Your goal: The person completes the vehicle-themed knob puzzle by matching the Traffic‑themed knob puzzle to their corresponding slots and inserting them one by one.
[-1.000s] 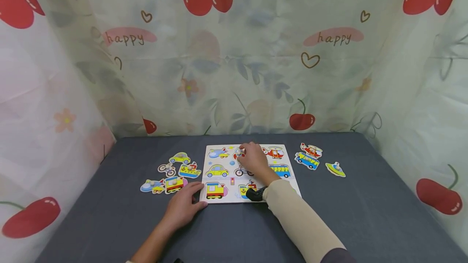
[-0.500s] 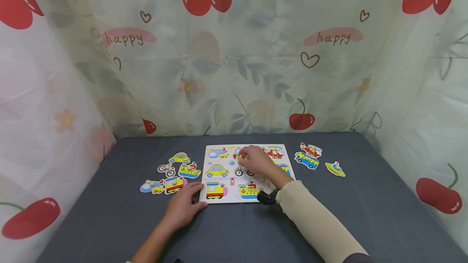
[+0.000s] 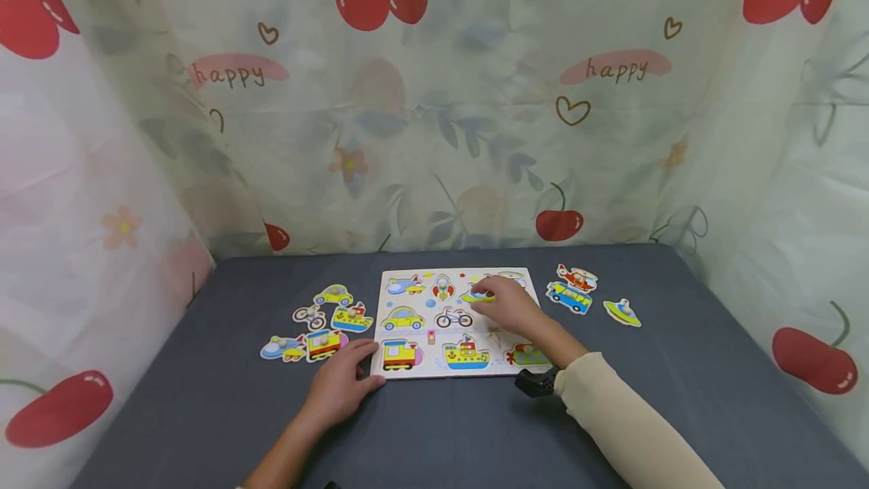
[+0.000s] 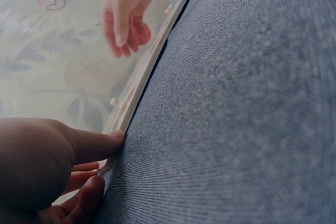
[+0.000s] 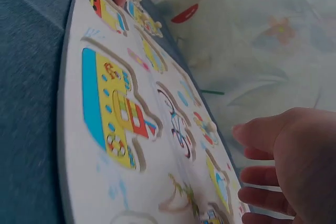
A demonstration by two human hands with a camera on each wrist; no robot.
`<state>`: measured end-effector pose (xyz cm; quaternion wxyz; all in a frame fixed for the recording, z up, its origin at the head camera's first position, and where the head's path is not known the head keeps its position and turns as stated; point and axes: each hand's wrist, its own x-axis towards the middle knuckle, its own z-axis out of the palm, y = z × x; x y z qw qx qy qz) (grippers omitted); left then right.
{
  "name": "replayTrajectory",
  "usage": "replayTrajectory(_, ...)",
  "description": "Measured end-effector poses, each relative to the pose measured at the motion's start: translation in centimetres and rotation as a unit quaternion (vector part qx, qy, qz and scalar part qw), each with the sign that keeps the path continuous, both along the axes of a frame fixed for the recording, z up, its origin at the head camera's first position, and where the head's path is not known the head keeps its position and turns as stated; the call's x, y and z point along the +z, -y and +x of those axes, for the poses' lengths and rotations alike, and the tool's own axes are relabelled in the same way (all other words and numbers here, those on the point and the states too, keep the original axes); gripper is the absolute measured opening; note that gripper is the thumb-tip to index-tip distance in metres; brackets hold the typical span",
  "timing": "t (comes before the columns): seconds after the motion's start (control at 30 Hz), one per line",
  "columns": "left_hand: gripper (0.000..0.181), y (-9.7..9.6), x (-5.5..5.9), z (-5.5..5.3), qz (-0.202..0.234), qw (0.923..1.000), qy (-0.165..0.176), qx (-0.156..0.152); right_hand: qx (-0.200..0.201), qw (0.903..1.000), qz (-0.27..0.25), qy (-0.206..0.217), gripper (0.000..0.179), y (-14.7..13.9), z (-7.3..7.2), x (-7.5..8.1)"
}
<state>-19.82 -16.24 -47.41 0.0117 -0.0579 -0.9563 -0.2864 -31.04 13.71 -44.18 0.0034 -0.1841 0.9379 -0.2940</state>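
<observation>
A white wooden puzzle board with vehicle-shaped recesses lies on the table. My left hand grips its near left corner; the left wrist view shows the thumb at the front edge and the other fingers around the corner. A rocket piece with a small knob sits in its recess in the back row. My right hand hovers over the back right part, beside the rocket, partly covering the flying saucer, helicopter and bus recesses. In the right wrist view, its loosely bent fingers hold nothing.
Left of the board lie loose knobbed pieces: a car, a bicycle, a boat, a plane and a train. Right of it are a helicopter, a bus and a flying saucer. Printed curtains surround the table.
My right hand has let go of the rocket piece, leaving it in its recess, and has moved right across the board. The left hand stays at the corner.
</observation>
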Motion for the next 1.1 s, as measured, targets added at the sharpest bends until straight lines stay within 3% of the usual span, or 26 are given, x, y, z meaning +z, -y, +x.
replayTrajectory(0.23,0.055,0.2,0.0,0.0,0.001,1.0000,-0.004,-0.006,-0.008,0.9999,0.008,-0.010,0.028,-2.3,1.1,-0.4)
replayTrajectory(0.5,0.056,0.1,0.1,0.0,0.001,1.0000,0.002,-0.002,0.014,0.9993,0.024,-0.025,0.027,-4.7,2.6,-1.6)
replayTrajectory(0.7,0.056,0.1,0.1,0.1,0.000,1.0000,-0.009,-0.001,-0.012,0.9991,0.021,-0.033,0.024,-6.4,3.3,-1.4)
replayTrajectory(1.1,0.056,0.0,0.0,0.0,0.002,1.0000,-0.008,0.002,-0.043,0.9963,0.039,-0.063,0.021,-9.4,3.2,-1.7)
